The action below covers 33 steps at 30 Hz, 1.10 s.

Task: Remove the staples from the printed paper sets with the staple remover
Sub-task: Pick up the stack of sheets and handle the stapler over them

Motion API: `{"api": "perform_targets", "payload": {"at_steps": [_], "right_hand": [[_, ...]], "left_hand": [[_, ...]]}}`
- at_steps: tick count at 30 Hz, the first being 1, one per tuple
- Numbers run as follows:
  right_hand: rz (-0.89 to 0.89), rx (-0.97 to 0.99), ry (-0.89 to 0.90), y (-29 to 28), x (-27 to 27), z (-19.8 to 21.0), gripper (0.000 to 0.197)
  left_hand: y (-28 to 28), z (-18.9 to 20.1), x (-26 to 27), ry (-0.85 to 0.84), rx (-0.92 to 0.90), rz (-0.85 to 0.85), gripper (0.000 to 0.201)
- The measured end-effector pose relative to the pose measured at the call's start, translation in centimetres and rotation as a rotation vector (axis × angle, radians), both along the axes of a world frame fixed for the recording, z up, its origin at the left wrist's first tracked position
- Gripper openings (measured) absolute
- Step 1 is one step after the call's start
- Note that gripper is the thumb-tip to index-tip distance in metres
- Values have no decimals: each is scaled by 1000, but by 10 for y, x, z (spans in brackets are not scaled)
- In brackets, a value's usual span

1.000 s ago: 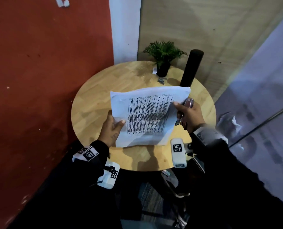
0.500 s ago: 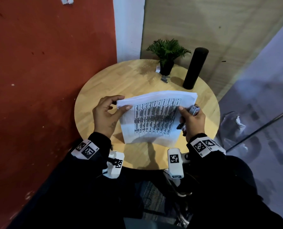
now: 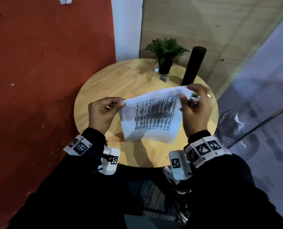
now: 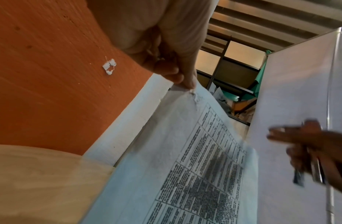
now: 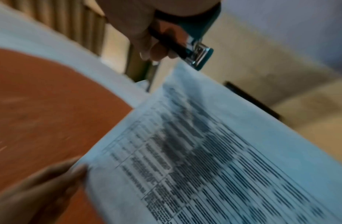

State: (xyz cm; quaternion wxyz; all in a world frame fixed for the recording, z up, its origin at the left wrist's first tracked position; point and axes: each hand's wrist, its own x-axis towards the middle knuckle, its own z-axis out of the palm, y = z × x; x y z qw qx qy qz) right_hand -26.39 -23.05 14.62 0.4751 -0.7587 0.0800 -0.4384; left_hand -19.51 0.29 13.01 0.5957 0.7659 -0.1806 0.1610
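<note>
A stapled set of printed paper (image 3: 152, 118) with a dense table on it is held up over the round wooden table (image 3: 104, 86). My left hand (image 3: 102, 111) pinches its crumpled top left corner between thumb and fingers (image 4: 185, 81). My right hand (image 3: 196, 111) is at the top right corner, its fingers curled round the staple remover (image 3: 194, 99). The right wrist view shows the staple remover (image 5: 198, 56), teal and metal, just above the corner of the paper (image 5: 214, 159). No staple can be made out.
A small potted plant (image 3: 166, 53) and a tall black cylinder (image 3: 193, 65) stand at the table's far edge, with a small metal object (image 3: 163, 78) in front of the pot. A red wall (image 3: 46, 63) is close on the left.
The paper has been lifted and tipped towards me. My left hand moved from the sheet's left edge up to its top left corner. My right hand rose to the top right corner.
</note>
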Motion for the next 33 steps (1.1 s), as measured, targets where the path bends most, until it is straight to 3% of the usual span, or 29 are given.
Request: {"api": "perform_targets", "payload": {"at_steps": [2,4,7,10,14,16,18,20,23,27,29,33], "right_hand": [[195,-293,67,23,7,17,26],[346,-541,300,45,18,25,40],[374,-842,569,61,31,22,42],[312,-858,566,66,32,20,22],[299,-839,525,68,34,16,15],[323,-716,444,69,34,15,15],[310,-350,219,75,31,23,15],[254,81,22,87,28,36,30],[236,447,16,107,32,47,41],[295,470,-2,117,39,45,55],[322,459,-31,118,42,45,50],[295,289,-8,121,46,39,57]], "left_hand": [[1,1,0,13,0,-13,19],[2,3,-1,14,8,-29,21],[4,7,-4,19,2,-50,24],[6,6,-4,30,9,-60,20],[8,5,-4,4,74,-63,8],[7,6,-4,-23,83,-48,6],[5,7,-4,-48,74,-24,6],[3,7,-5,-59,71,-8,6],[0,7,-7,-71,97,1,7],[1,10,-11,-79,121,8,8],[1,11,-12,-80,130,1,11],[0,10,-13,-61,110,29,8]]}}
